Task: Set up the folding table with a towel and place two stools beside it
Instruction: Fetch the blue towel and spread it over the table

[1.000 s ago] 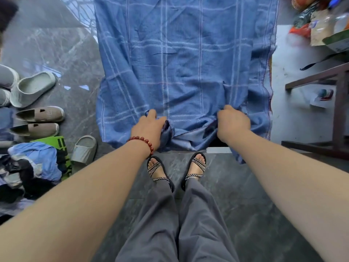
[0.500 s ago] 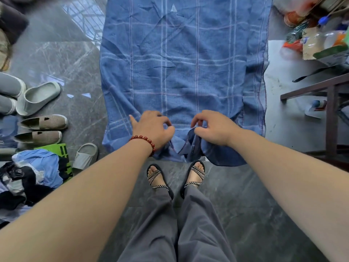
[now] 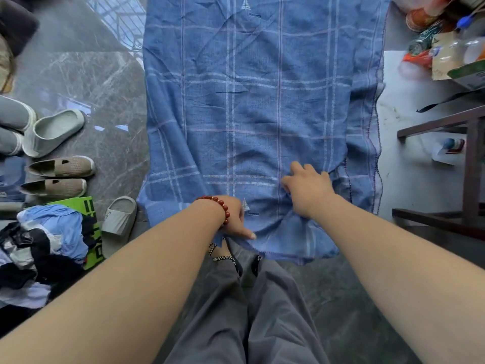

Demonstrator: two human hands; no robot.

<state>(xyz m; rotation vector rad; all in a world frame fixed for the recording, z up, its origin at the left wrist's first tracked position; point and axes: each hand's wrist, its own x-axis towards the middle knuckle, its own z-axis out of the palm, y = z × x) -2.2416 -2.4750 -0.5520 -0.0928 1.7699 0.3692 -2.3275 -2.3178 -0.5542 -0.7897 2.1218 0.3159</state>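
Observation:
A blue checked towel is spread over the folding table, which it hides completely. Its near hem hangs over the edge in front of my legs. My left hand, with a red bead bracelet on the wrist, is turned down over that edge and pinches the hem. My right hand rests on the towel's top near the right side, fingers spread and pressing the cloth, with creases fanning out from it. No stool is clearly in view.
Slippers and shoes line the dark marble floor at the left, beside a heap of clothes. A dark wooden frame stands at the right. Bottles and packets clutter the far right.
Both hands were bunching the towel's near edge at the middle. Now the hem is drawn down over the edge, the cloth lies flatter, and my right hand has slid right onto the top.

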